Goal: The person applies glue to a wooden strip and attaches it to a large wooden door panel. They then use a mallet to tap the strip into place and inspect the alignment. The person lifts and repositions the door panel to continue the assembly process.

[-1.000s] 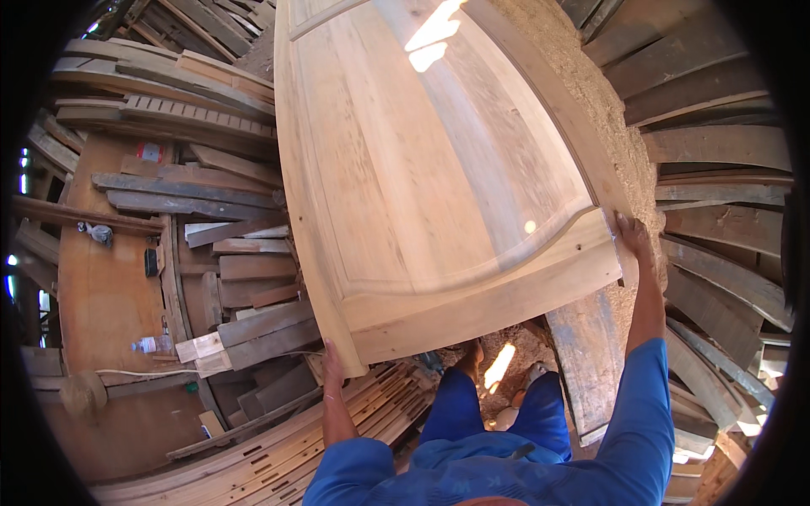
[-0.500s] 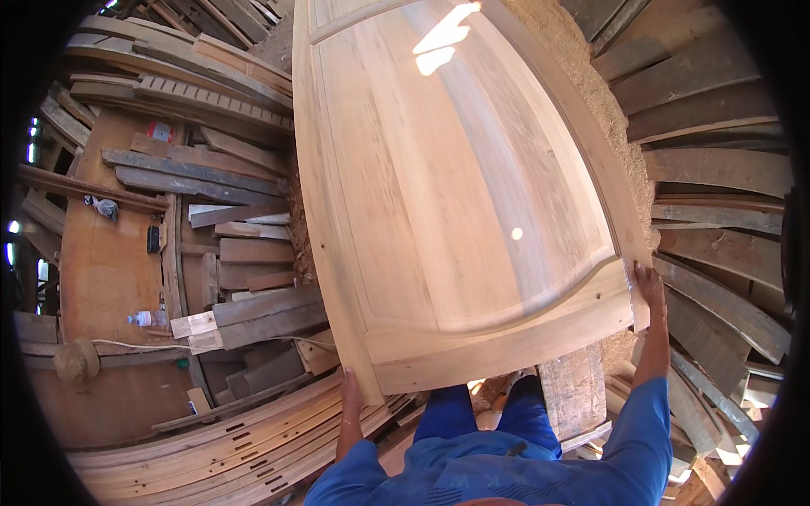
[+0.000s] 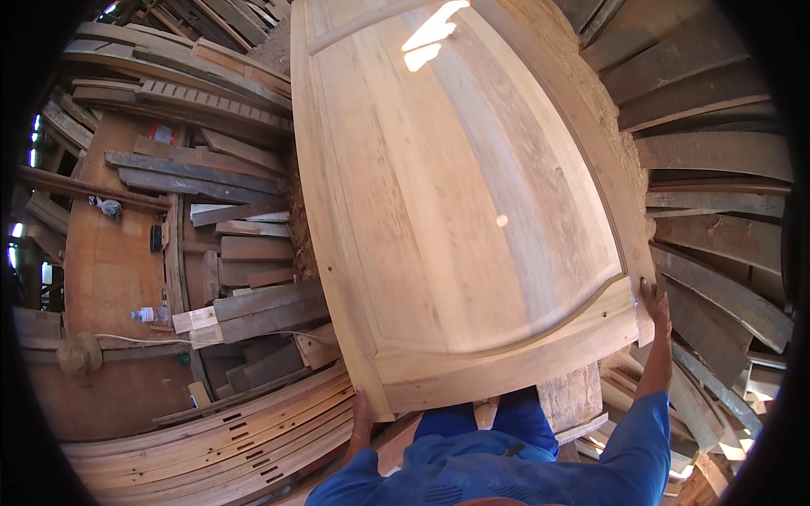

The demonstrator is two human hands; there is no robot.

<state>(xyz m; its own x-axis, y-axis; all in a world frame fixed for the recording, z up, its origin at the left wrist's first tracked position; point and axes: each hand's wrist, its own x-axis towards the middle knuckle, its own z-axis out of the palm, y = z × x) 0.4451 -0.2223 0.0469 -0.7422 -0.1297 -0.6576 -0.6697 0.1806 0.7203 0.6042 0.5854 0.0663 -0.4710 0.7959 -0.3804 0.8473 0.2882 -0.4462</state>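
Note:
A large panelled wooden door (image 3: 422, 219) stretches away in front of me, its near end just above my legs. Its raised panel has a curved lower border and a greyish stripe along the grain. At the door's near left corner, my left hand (image 3: 361, 417) grips the side edge, with its fingers mostly hidden. My right hand (image 3: 656, 305) holds the right edge near the lower corner, fingers along the side. What lies beneath the door is largely covered by it.
Long slotted wooden boards (image 3: 228, 438) lie stacked at the lower left. Beyond them are a brown panel (image 3: 114, 278) with a plastic bottle (image 3: 150, 314), and stacked planks (image 3: 270, 308). More dark planks (image 3: 717, 228) line the right side, beside sawdust (image 3: 629, 156). A plank (image 3: 569, 395) lies by my legs.
The door's near end has come a little closer to me, and both hands have moved with it, still on its edges. Light patches have shifted slightly on its surface.

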